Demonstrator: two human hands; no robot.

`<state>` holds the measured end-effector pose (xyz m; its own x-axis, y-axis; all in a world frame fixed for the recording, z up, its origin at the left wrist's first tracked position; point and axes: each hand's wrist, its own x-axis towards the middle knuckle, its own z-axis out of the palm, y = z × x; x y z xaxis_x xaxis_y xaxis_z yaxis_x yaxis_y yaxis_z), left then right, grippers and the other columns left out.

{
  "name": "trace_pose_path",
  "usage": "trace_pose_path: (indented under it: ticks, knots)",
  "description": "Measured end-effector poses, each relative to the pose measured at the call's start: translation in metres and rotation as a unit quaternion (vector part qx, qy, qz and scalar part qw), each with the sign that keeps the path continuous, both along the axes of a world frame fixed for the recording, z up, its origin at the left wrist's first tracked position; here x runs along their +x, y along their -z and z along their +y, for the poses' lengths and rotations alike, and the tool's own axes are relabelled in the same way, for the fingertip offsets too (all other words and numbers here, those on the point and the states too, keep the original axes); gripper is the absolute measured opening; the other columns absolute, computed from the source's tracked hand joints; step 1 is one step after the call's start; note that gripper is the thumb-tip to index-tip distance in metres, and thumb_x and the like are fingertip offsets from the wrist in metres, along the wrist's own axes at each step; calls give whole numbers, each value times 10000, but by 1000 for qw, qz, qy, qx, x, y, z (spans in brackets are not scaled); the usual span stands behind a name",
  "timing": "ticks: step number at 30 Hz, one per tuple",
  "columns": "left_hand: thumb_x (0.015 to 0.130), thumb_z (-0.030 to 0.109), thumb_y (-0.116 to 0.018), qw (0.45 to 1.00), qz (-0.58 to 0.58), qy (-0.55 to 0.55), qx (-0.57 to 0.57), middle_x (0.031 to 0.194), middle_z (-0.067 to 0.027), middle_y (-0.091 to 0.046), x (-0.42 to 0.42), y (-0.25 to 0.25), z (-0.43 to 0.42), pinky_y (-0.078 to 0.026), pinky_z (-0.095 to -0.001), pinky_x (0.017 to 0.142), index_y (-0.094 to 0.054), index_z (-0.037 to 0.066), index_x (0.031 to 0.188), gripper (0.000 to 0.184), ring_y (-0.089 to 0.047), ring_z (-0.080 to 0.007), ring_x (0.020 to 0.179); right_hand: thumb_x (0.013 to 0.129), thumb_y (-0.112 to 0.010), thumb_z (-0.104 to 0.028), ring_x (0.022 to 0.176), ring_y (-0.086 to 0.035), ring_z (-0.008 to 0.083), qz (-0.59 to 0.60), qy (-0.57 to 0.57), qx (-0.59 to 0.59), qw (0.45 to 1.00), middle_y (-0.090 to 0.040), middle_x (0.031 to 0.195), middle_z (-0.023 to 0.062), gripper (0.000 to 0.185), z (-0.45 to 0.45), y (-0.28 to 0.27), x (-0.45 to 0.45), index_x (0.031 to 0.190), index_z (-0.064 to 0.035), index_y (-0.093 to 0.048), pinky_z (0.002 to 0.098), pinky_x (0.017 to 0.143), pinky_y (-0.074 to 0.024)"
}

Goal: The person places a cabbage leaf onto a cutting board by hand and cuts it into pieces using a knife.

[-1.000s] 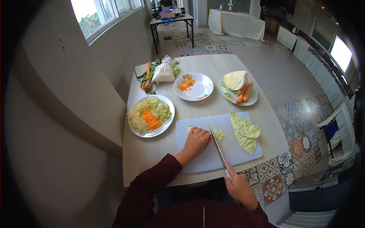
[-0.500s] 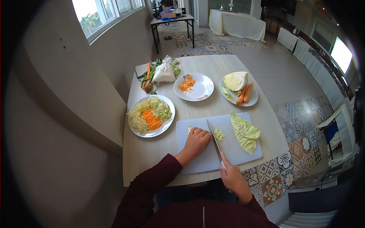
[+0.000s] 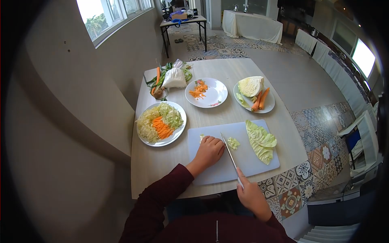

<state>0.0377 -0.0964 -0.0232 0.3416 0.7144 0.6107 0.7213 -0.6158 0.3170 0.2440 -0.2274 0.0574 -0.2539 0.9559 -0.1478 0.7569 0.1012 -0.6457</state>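
My right hand (image 3: pixel 251 194) is closed round the white handle of a knife (image 3: pixel 230 153), its blade slanting up and left across the white cutting board (image 3: pixel 214 174). Just left of the blade, my left hand (image 3: pixel 208 151) presses down with curled fingers. A bit of pale cabbage (image 3: pixel 201 137) peeks out at its far side; most of what it holds is hidden. Cut cabbage shreds (image 3: pixel 233 143) lie right of the blade. Farther right on the board rests a large cabbage leaf (image 3: pixel 260 141).
A plate (image 3: pixel 182 129) of shredded vegetables stands at the left. Behind are a plate (image 3: pixel 219 95) with carrot peelings and a plate (image 3: pixel 269 111) holding a cut cabbage (image 3: pixel 251 86) and carrots (image 3: pixel 263 99). A white plastic bag (image 3: pixel 174 78) sits among vegetables at the back left.
The knife has drawn back slightly toward me, and my right hand has moved a little down and right with it. My left hand stays almost in place.
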Motion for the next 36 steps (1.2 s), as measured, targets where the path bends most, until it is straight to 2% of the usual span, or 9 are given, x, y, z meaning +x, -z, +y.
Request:
trace_pose_path:
  ticks: [4, 7, 10, 13, 16, 25, 34, 36]
  knots:
    - [855, 127, -674, 1000, -24, 12, -12, 850, -103, -666, -1, 2, 2, -464, -429, 863, -631, 57, 836, 84, -628, -286, 860, 920, -554, -129, 609, -595, 486, -4, 5, -6, 1000, -565, 620, 296, 578, -4, -4, 1, 1482, -80, -427, 538, 603, -463]
    - [854, 120, -675, 999, -35, 17, -36, 854, -113, -667, -2, 4, 3, -469, -434, 862, -626, 49, 834, 89, -630, -296, 872, 914, -529, -138, 722, -615, 525, -4, -2, -39, 999, -609, 711, 329, 607, -3, -9, 4, 1501, -85, -383, 593, 709, -488]
    - [832, 109, -676, 999, -25, 21, -20, 870, -104, -678, -3, 0, 2, -472, -437, 885, -640, 64, 844, 59, -635, -287, 884, 915, -534, -142, 730, -615, 525, 8, 1, -49, 999, -607, 709, 328, 610, -2, -15, 6, 1503, -94, -382, 589, 710, -484]
    - [801, 96, -675, 1000, -3, -6, -26, 886, -86, -688, -3, -11, -6, -471, -442, 914, -661, 83, 863, 65, -639, -271, 895, 919, -559, -137, 627, -599, 483, 15, 8, -5, 1000, -568, 643, 304, 571, -4, -6, 4, 1475, -83, -439, 522, 618, -462]
    - [778, 89, -673, 999, 24, -18, -27, 900, -66, -695, -5, -10, -5, -467, -446, 926, -680, 99, 886, 109, -641, -259, 903, 921, -555, -136, 624, -599, 481, 12, 13, -9, 1000, -572, 646, 300, 565, -4, -4, 3, 1473, -90, -444, 516, 612, -464]
    - [811, 81, -661, 1000, 20, 4, 8, 933, -52, -693, -4, 1, -2, -453, -427, 935, -692, 90, 930, 124, -636, -241, 914, 928, -565, -155, 631, -618, 459, 46, 22, -20, 999, -587, 673, 295, 558, -3, -8, 10, 1472, -110, -453, 458, 614, -486]
    - [809, 87, -658, 1000, 20, 5, 2, 928, -55, -691, -3, -1, -2, -454, -433, 931, -688, 89, 910, 105, -634, -249, 910, 929, -566, -153, 633, -616, 454, 51, 21, 9, 998, -591, 693, 298, 558, 0, 0, 10, 1475, -116, -454, 442, 620, -491]
    - [804, 91, -661, 1000, 17, 6, 4, 925, -56, -691, -3, -1, -2, -455, -432, 929, -690, 87, 898, 98, -634, -249, 907, 934, -563, -150, 602, -622, 426, 45, 19, 9, 999, -589, 666, 281, 555, 0, 0, 10, 1476, -109, -452, 431, 612, -494]
